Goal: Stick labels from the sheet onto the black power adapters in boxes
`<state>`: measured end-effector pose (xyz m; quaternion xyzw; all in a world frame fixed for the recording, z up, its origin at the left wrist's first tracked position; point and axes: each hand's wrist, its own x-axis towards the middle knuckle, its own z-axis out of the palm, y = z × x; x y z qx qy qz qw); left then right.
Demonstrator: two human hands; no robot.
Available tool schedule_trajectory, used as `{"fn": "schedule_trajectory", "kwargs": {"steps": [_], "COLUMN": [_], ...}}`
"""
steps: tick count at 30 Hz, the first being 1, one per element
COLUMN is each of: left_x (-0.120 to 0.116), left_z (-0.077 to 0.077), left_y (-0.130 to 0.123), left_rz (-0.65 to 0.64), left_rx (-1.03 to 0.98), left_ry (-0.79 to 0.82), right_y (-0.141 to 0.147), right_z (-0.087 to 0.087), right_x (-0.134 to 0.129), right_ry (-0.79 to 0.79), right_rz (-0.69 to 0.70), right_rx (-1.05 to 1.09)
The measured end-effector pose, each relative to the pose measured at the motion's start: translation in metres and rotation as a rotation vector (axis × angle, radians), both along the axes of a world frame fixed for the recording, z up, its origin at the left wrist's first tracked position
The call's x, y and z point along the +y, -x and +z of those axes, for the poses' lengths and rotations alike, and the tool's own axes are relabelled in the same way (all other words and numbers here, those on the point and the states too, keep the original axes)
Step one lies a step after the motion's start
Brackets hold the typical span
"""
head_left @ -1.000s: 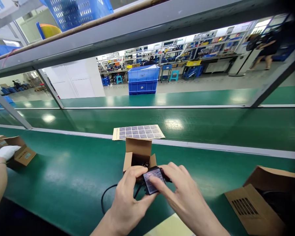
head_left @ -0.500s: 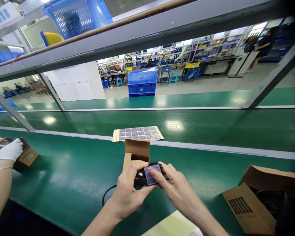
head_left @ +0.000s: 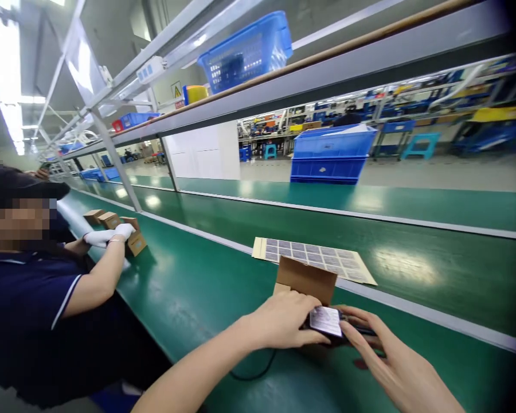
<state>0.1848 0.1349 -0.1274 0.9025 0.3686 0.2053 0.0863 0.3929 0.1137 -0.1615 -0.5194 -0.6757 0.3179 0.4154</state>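
Note:
A black power adapter [head_left: 325,320] with a pale printed label on its upper face lies between my two hands, just in front of an open cardboard box [head_left: 306,278]. My left hand [head_left: 286,318] grips its left end, fingers bent over the box's near side. On the other end, my right hand [head_left: 380,344] pinches it between thumb and fingers, with black cable beside them. A black cable [head_left: 258,376] loops over the green bench below my left wrist. Behind the raised box flap lie sheets of grey labels [head_left: 313,256]. The box's inside is mostly hidden.
At left a co-worker in a dark shirt [head_left: 21,298] has white-gloved hands [head_left: 122,231] at a small carton [head_left: 136,244]; more cartons [head_left: 109,219] stand beyond. A metal shelf beam [head_left: 327,86] crosses above the bench, carrying a blue basket [head_left: 247,54]. Blue crates [head_left: 329,155] stand behind.
The view has swung left, bringing the co-worker into sight and losing the open carton at right. My right thumb has come off the label's face to the adapter's edge.

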Motion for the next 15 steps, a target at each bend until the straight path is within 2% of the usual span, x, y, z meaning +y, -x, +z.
{"fn": "schedule_trajectory", "kwargs": {"steps": [3,5,7,9,11,13,15], "left_x": [0.005,0.008,0.016,0.028,0.043,0.058,0.069], "left_z": [0.003,0.011,0.023,0.036,0.049,0.061,0.074], "left_y": [0.019,0.042,0.074,0.109,0.143,0.174,0.198], "left_rz": [-0.001,0.013,0.033,0.135,0.175,0.201,0.251], "left_rx": [0.107,0.132,0.158,0.194,0.216,0.239,0.259], "left_ry": [-0.051,-0.029,0.036,0.14,0.158,0.183,0.194], "right_y": [0.019,0.04,0.058,0.067,0.063,0.048,0.027], "right_z": [0.002,0.004,0.01,0.026,0.049,0.075,0.094], "right_x": [0.003,0.003,-0.001,-0.012,-0.033,-0.063,-0.096], "right_ry": [0.08,0.0,-0.143,-0.223,-0.226,-0.204,-0.223], "right_rz": [0.114,0.104,0.044,0.025,0.066,0.129,0.129], "right_rx": [0.053,0.056,0.006,-0.054,-0.058,0.012,0.105]}}
